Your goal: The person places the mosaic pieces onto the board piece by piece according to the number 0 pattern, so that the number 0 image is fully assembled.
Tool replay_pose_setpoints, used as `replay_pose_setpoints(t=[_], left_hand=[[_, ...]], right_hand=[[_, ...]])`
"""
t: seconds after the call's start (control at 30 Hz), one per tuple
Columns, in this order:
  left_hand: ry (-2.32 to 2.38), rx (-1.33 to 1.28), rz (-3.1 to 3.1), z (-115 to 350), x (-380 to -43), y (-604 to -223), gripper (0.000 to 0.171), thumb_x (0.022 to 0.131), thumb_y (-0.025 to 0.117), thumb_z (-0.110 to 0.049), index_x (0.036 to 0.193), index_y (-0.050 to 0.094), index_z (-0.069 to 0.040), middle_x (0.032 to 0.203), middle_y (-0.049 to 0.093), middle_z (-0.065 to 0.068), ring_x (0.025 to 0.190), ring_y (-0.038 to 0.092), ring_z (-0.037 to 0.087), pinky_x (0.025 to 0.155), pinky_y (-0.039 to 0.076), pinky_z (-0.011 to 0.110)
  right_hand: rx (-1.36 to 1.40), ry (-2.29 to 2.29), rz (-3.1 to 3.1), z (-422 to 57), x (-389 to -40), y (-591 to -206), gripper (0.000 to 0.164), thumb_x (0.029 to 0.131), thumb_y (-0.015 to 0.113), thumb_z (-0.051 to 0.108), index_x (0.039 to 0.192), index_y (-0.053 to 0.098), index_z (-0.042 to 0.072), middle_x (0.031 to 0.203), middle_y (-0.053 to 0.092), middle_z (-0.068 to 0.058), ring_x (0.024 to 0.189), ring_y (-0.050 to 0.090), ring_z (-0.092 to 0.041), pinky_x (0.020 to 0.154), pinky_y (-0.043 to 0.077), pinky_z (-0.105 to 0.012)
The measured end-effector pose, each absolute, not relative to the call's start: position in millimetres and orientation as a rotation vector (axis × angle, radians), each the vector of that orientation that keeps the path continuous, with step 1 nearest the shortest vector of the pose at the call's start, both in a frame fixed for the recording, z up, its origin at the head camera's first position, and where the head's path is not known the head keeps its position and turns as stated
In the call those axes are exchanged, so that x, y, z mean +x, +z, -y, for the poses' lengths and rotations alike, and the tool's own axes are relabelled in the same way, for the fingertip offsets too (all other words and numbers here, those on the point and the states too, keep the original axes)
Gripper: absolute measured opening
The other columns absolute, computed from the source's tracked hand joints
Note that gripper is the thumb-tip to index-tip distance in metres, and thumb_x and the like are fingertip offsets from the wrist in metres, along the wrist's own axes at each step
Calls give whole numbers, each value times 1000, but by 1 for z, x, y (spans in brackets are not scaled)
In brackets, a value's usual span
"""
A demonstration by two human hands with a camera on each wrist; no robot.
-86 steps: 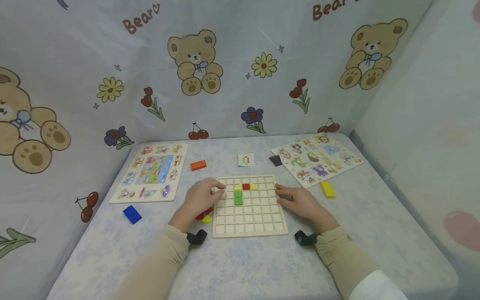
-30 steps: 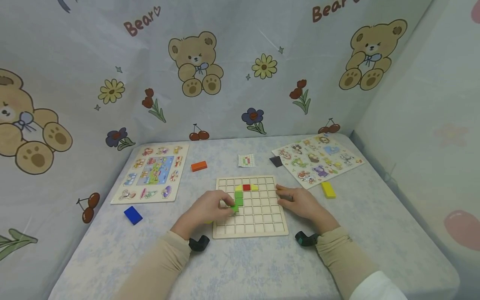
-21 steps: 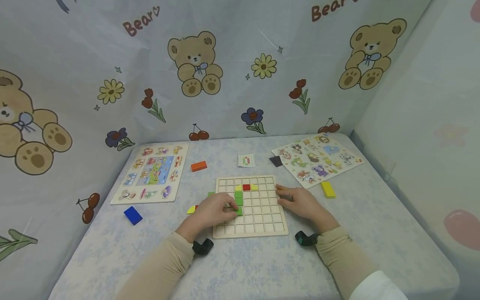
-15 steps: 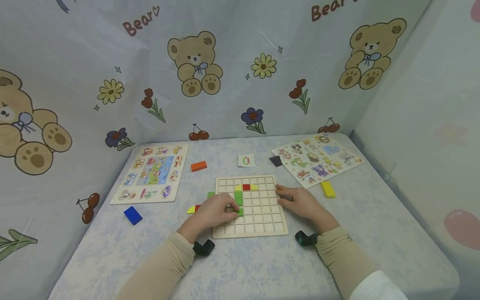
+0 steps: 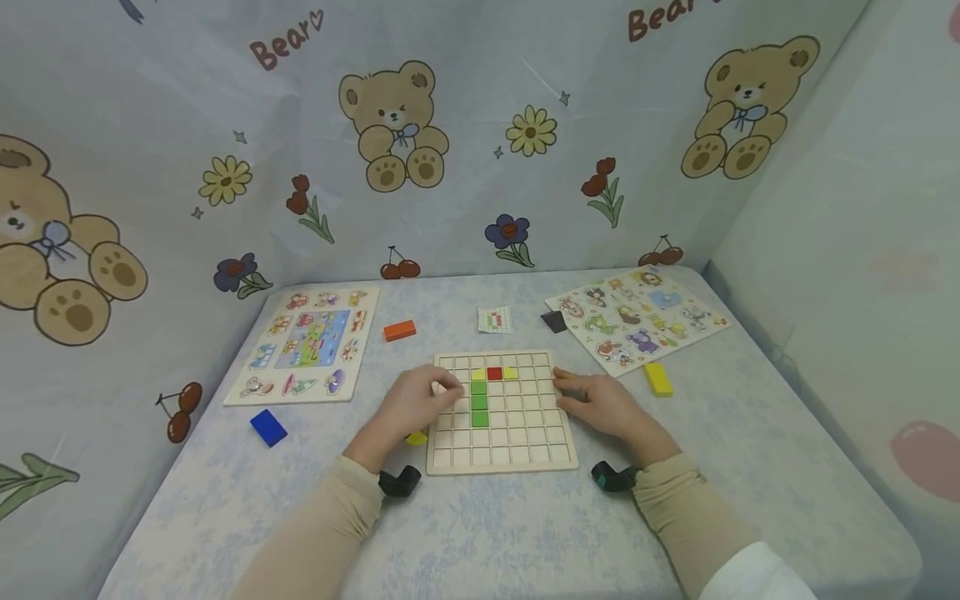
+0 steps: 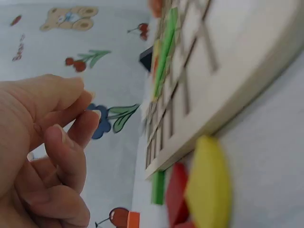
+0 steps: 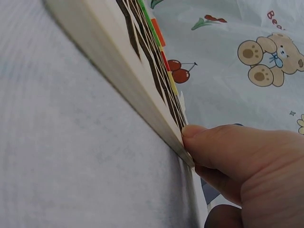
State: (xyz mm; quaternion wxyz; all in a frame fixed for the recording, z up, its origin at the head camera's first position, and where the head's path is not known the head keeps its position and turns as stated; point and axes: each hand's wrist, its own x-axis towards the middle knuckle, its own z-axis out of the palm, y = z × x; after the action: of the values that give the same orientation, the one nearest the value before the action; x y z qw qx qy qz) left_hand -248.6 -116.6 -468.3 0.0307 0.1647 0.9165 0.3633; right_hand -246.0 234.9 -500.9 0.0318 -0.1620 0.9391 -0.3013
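Observation:
On the table lies a square wooden grid board [image 5: 528,456]. Its cells hold a column of green squares [image 5: 479,402], a red square [image 5: 494,373] and two small yellow pieces [image 5: 511,373] on either side of the red. Over the board's left edge hovers my left hand [image 5: 411,408], its fingers loosely bent and holding nothing visible. Below it, beside the board, the left wrist view has a yellow piece [image 6: 209,185], red pieces [image 6: 176,194] and a green piece [image 6: 157,187]. My right hand [image 5: 603,408] holds the board's right edge with thumb and fingers.
A small pattern card [image 5: 495,320] lies behind the board. Picture puzzles stand back left [image 5: 236,392] and back right [image 5: 637,321]. Around them are orange [image 5: 400,331], blue [image 5: 268,427], yellow [image 5: 658,379] and black [image 5: 554,322] pieces.
A third green square now sits at the bottom of the green column. The left hand set it down, let go and drew back up and left. The right hand has stayed put.

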Motion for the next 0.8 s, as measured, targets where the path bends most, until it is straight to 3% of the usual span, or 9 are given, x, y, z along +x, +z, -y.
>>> replay_pose_setpoints(t=[0.2,0.43,0.73,0.8], left_hand=[[1270,142,-2906,154,-259,-445,21,100,67,-38,113,74,-23,111,71,-3,85,57,22,71,48,35],[1096,89,-2882,182,-259,-442,28,98,70,-31,123,72,-17,120,70,3,96,59,24,83,51,38],[941,68,-2710,207,-249,-455,22,91,79,-26,110,75,-17,103,70,1,94,62,21,83,50,38],[889,55,-2692,208,-247,-457,23,87,83,-25,106,75,-16,100,70,1,91,62,21,82,50,37]], right_hand=[[-518,-932,-2896,-235,-246,-501,44,99,70,31,138,66,12,153,52,2,141,50,-32,110,44,-53],[-523,-938,-2889,-235,-246,-501,44,99,70,31,138,65,13,154,51,2,141,50,-31,111,43,-53],[-483,-946,-2866,-236,-245,-498,44,99,69,31,139,65,12,155,50,3,143,48,-32,111,43,-53],[-491,-945,-2864,-236,-244,-498,44,99,69,31,139,65,12,155,50,2,137,55,-32,108,45,-52]])
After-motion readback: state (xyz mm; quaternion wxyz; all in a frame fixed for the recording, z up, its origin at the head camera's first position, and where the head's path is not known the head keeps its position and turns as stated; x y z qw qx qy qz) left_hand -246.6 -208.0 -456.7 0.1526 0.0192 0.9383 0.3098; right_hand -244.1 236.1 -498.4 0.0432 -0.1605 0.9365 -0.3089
